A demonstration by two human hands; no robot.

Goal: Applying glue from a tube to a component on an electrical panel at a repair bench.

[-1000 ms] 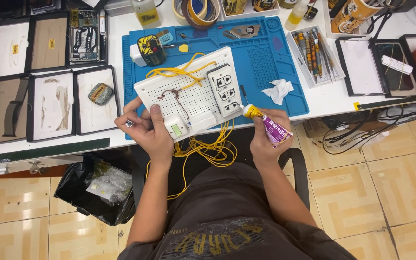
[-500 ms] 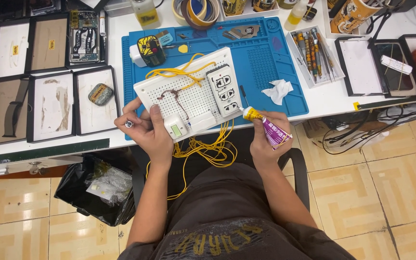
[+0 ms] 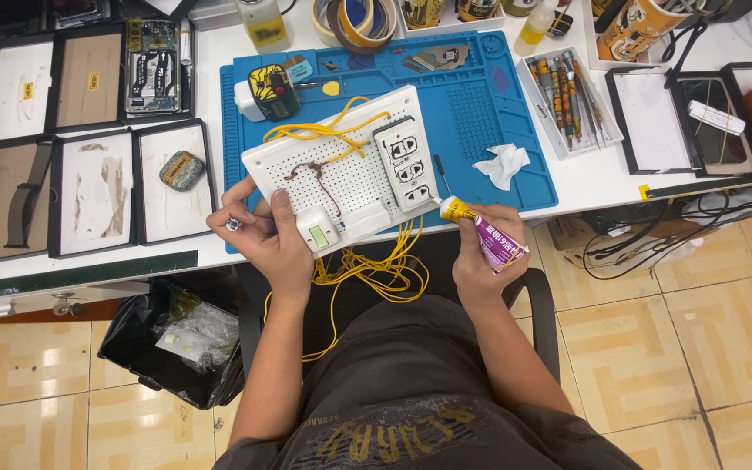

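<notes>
Leftmost, black-framed trays (image 3: 96, 204) lie in rows on the white table (image 3: 598, 178), one of them carrying a small mottled stone-like lump (image 3: 182, 170). Below the table edge a black rubbish bag (image 3: 176, 344) sits on the tiled floor. Next along I see my left hand (image 3: 265, 233): its grip is clamped on the near left edge of the white perforated board (image 3: 341, 170), thumb pressed on top beside a small white module with a greenish window (image 3: 317, 233), while the forefinger and middle finger pinch a tiny silvery part (image 3: 232, 224) just off the board's corner. The board is tilted, half over the blue work mat (image 3: 480, 122) and half past the table edge. On it I see a thin dark wire (image 3: 311, 174), a white socket strip (image 3: 404, 164) along its right side, and yellow wires (image 3: 324, 130) that also hang in loops (image 3: 376, 270) below the board over my lap. Behind it on the mat stands a yellow-and-black device (image 3: 271, 91). Right of the board, my right hand (image 3: 480, 252) is closed around a purple glue tube (image 3: 489, 235) with a yellow neck, its fine nozzle pointing at the socket strip's near end; I cannot tell whether it touches. Further right lie a crumpled tissue (image 3: 502, 164), a tray of hand tools (image 3: 567, 96), then more black trays.
</notes>
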